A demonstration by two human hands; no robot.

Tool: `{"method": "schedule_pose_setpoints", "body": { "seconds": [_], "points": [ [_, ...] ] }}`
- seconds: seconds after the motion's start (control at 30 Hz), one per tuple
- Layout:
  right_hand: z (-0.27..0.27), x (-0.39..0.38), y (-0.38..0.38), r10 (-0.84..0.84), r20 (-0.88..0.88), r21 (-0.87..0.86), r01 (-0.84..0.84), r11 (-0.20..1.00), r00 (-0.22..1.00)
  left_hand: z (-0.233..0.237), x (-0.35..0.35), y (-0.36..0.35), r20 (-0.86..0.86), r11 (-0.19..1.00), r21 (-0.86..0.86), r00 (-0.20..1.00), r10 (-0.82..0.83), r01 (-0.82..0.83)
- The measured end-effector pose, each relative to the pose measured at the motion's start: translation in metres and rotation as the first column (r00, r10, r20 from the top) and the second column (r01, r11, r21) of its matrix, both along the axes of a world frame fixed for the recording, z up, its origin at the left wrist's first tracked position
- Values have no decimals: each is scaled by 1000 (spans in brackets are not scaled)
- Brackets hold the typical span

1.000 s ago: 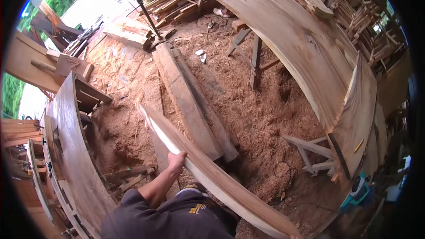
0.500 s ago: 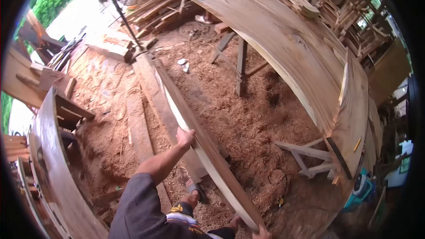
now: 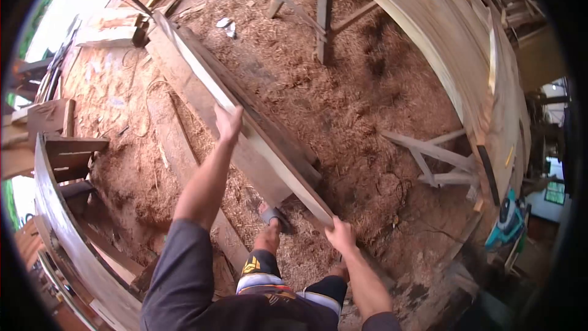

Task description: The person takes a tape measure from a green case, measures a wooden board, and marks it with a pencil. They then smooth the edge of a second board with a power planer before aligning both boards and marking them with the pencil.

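A long wooden board [image 3: 269, 158] runs diagonally from the upper left down to the lower centre, on its edge or tilted. My left hand [image 3: 229, 123] is closed round its near side, about midway along. At its lower right end my right hand [image 3: 340, 235] grips the board. Beneath and beside it lies a wide plank [image 3: 257, 175] on the shavings-covered ground. My sandalled foot [image 3: 274, 217] is just below the plank's near end.
A large curved slab [image 3: 441, 30] rests on trestles at the right, with a wooden support [image 3: 432, 150] below it. A teal power tool [image 3: 509, 220] is at the far right. Another slab [image 3: 67, 208] stands at the left. Planks [image 3: 171, 119] lie over the sawdust.
The view has tilted down. The board's near end, with my right hand on it, now sits higher in view, and my right forearm has come into sight. Both hands still hold the board.
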State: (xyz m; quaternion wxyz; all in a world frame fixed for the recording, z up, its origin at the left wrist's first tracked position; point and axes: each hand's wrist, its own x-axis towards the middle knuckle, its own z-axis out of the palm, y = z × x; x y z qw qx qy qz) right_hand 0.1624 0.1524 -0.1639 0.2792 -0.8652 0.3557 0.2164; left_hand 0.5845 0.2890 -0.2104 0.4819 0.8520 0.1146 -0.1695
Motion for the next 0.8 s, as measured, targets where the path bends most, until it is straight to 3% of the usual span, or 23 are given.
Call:
{"method": "schedule_pose_setpoints", "body": {
  "seconds": [0.03,0.07,0.1,0.13,0.17,0.2,0.23,0.27,0.33,0.37,0.43,0.47,0.5,0.53,0.57,0.6,0.63,0.67,0.7,0.73,0.77,0.8],
  "points": [
    [10,16,1,1,12,-15,-1,1000,1000,-7,-19,-2,69,1000,-4,997,-29,29],
    [-17,8,2,13,70,2,-13,1000,997,-9,-57,-7,-9,997,-75,999,-31,30],
    [-11,16,4,6,72,7,-7,1000,997,-18,-97,-9,-35,980,-194,998,-52,44],
    [-4,26,6,1,77,14,-2,1000,997,-30,-145,-14,119,991,-91,989,-91,102],
    [-4,25,6,1,85,32,-3,999,996,17,-186,-23,-54,966,-241,992,-110,94],
    [-6,22,5,2,95,53,-7,999,995,16,-223,-22,-124,947,-296,979,-163,121],
    [-6,15,4,4,105,75,-12,997,995,7,-261,-21,-153,964,-174,961,-229,202],
    [-6,6,-2,10,202,93,-30,995,979,1,-295,-22,-110,941,-259,961,-252,217],
    [-2,-21,-26,25,389,125,-79,989,921,-11,-345,-28,-239,856,-513,947,-213,63],
    [32,-27,-46,36,355,119,-84,989,934,-10,-361,-31,-178,853,-513,960,-217,97],
    [57,-76,-104,-115,424,109,75,991,898,-13,-390,-41,-102,852,-510,975,-198,119],
    [95,-92,-135,-271,423,140,233,962,865,-21,-404,-43,-89,855,-506,979,-183,114],
    [98,-136,-182,-365,442,128,345,930,820,-24,-421,-44,-74,860,-498,984,-164,106],
    [133,-157,-218,-318,576,-51,421,905,753,-18,-436,-46,-67,884,-451,983,-172,124],
    [145,-201,-273,-261,703,-87,444,892,662,-11,-445,-50,-63,907,-399,983,-174,135],
    [169,-246,-325,-111,672,-391,478,786,732,-3,-456,-53,-64,927,-345,981,-181,148],
    [192,-296,-377,0,611,-626,483,613,792,-18,-474,-55,-71,905,-413,987,-143,102],
    [181,-383,-463,99,810,-500,592,633,578,-32,-489,-56,-96,882,-469,992,-82,28],
    [205,-454,-534,312,615,-732,378,567,724,-22,-493,-61,-118,883,-467,993,-24,-34],
    [214,-485,-565,230,560,-765,390,512,796,-14,-492,-66,-135,879,-469,990,28,-89],
    [212,-493,-570,-24,550,-713,485,506,835,-11,-488,-69,-138,905,-414,989,44,-98],
    [205,-499,-574,-224,526,-658,560,504,820,-11,-485,-72,-120,846,-516,989,83,-133]
  ]
}}
